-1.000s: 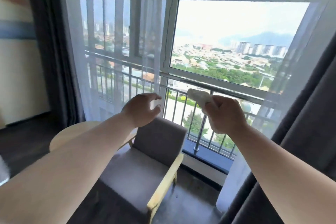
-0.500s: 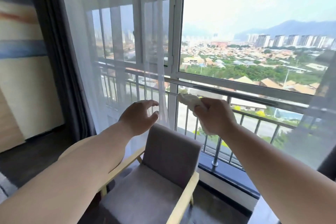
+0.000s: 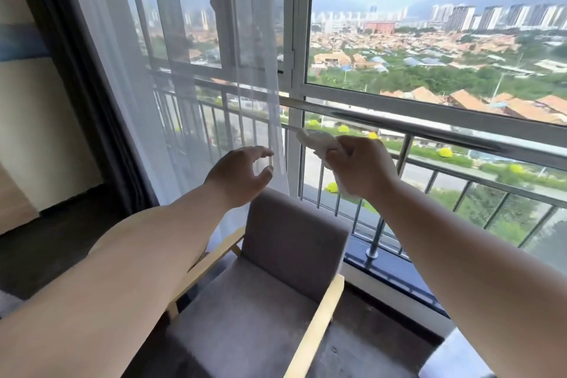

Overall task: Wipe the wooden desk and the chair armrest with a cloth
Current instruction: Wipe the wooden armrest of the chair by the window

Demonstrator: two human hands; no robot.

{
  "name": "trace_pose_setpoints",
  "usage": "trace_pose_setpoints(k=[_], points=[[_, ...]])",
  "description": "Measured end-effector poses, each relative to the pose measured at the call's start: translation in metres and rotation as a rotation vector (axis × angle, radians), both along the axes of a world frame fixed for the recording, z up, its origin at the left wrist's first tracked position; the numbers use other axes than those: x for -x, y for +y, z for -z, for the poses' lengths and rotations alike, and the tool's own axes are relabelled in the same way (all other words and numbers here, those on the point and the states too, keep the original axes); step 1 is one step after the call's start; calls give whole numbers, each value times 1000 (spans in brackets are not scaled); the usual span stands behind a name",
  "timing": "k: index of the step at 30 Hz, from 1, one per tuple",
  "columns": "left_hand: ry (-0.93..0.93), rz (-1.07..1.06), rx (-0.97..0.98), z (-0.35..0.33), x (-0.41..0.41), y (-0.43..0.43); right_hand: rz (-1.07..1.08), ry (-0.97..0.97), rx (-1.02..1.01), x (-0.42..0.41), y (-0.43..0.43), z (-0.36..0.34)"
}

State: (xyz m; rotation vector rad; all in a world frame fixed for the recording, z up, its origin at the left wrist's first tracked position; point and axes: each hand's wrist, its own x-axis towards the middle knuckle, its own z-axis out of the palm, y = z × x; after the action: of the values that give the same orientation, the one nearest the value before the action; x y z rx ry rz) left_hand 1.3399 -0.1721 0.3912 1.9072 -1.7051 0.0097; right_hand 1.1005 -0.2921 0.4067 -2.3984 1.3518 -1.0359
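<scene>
My right hand point(image 3: 360, 167) grips a white cloth point(image 3: 316, 139) and holds it in the air in front of the window, above the back of a grey chair point(image 3: 294, 233). My left hand point(image 3: 241, 175) floats beside it with loosely curved fingers, holding nothing, close to the edge of the sheer curtain point(image 3: 257, 70). The chair has light wooden armrests: the right armrest point(image 3: 319, 325) runs toward me, the left armrest point(image 3: 211, 258) is partly hidden by my left forearm. The wooden desk is not in view.
A metal railing point(image 3: 429, 129) crosses in front of the large window, with a dark sill point(image 3: 395, 273) below. A dark curtain point(image 3: 79, 70) hangs at the left. The dark floor point(image 3: 46, 242) lies left of the chair.
The view has closed in on the chair and window and swung left. The round wooden table left of the chair has dropped behind my left arm. Both hands keep their pose.
</scene>
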Motion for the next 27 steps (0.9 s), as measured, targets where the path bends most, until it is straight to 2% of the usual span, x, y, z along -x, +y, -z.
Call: trace_pose_setpoints(k=[7,14,22,27], points=[[2,119,-102,49,-57,-60,99,-9,-47,-41,-25,55],[-6,282,-229,119,-90,-111,221,20,-180,-61,-28,140],[74,342,-351,257,-86,-121,259,167,-410,-43,-8,277],[68,339,-490,363,-72,-115,257,152,-561,-30,5,366]])
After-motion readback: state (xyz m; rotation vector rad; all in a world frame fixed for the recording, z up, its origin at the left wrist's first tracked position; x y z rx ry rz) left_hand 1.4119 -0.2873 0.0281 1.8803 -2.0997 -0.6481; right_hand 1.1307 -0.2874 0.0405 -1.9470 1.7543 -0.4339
